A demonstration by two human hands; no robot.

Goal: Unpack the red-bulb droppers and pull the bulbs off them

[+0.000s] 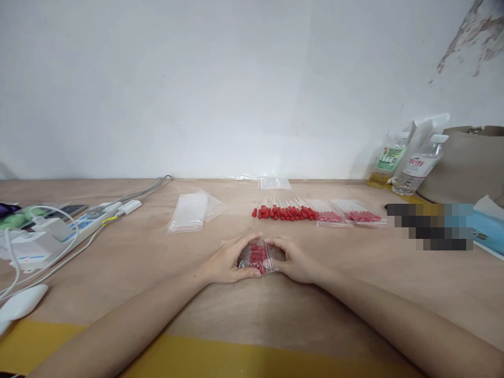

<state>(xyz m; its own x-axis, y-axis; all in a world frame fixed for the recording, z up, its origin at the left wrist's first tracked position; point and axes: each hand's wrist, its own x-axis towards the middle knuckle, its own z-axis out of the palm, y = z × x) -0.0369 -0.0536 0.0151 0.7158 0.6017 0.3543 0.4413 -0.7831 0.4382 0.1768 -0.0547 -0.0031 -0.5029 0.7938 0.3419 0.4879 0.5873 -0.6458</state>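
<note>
Between my two hands, low over the table, is a clear zip bag [258, 254] with red-tipped sticks inside. My left hand [232, 261] curls round its left side, thumb at the near edge and fingers at the far edge. My right hand [293, 258] grips the right end, by the bag's seal strip. Just beyond lies a row of loose red-tipped sticks [284, 212], pale shafts pointing to the wall. To their right lie two filled zip bags, one nearer the sticks [329, 216] and another [364, 216] farther right. A stack of flat, unfilled bags [189, 212] is at the left.
A power strip [88, 220] with chargers and white cables lies at the left, above a white mouse [23, 303]. Another flat bag [274, 183] is by the wall. Two plastic bottles [417, 167] and a beige bag [464, 163] stand at the right.
</note>
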